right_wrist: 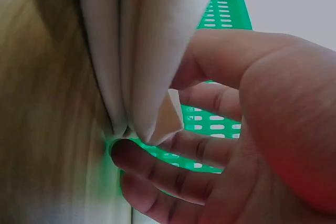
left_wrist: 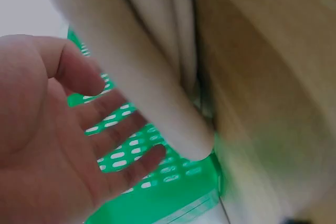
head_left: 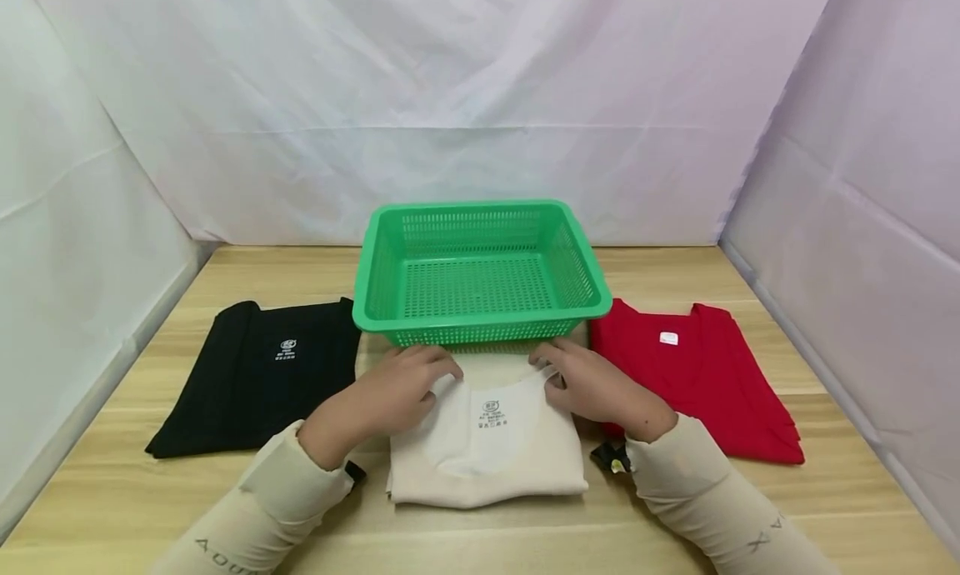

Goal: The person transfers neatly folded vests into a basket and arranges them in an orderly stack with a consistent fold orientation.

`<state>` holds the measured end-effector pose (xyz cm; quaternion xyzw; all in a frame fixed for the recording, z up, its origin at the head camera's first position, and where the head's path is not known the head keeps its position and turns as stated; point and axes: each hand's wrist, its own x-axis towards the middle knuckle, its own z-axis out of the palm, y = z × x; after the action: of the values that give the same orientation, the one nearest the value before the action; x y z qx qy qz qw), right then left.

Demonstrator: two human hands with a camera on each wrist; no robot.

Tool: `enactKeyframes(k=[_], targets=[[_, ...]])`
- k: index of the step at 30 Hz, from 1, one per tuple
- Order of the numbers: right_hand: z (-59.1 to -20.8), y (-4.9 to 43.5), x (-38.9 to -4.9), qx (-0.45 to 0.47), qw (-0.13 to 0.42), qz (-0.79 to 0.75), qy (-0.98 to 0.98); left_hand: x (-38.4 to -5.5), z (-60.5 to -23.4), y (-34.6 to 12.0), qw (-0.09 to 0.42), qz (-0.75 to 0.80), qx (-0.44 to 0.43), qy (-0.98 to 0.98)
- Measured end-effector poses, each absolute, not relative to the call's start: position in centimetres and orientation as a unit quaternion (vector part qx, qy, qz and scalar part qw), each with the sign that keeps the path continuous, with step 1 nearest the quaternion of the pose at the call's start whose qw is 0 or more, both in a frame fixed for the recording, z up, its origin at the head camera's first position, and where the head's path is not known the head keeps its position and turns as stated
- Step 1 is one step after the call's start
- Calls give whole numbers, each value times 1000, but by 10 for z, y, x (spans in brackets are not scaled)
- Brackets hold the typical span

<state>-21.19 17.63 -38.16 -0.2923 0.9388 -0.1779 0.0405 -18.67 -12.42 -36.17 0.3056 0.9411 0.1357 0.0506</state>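
A folded cream shirt (head_left: 487, 467) with a dark printed neck label lies on the table between my hands. My left hand (head_left: 408, 387) is at its far left corner. In the left wrist view its thumb (left_wrist: 84, 72) and fingers stand apart beside the thick folded edge, some fingertips hidden behind the cloth. My right hand (head_left: 600, 387) holds the far right corner, where a small flap of cloth (right_wrist: 170, 116) lies between thumb and fingers. Just beyond both hands stands a green plastic basket (head_left: 480, 315) with nothing in it.
A folded black shirt (head_left: 262, 375) lies to the left and a folded red shirt (head_left: 697, 383) to the right. The basket overlaps their inner corners in the head view. White cloth walls (head_left: 480, 83) stand around the wooden table (head_left: 465, 542) at the back and sides.
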Motion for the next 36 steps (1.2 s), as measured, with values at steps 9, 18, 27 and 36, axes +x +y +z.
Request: enactKeyframes(k=[9,18,27,36], targets=[[-383,177,-216,-248,57,-203,946,-190,-362,-132,48,90,268,958],[-378,174,-215,-245,22,-231,941,-198,-360,-138,27,118,278,953],[-379,169,-216,-219,0,-318,922,-198,-368,-136,-18,194,252,948],[-391,170,-219,-224,-9,-314,923,-208,-376,-133,-6,214,230,949]])
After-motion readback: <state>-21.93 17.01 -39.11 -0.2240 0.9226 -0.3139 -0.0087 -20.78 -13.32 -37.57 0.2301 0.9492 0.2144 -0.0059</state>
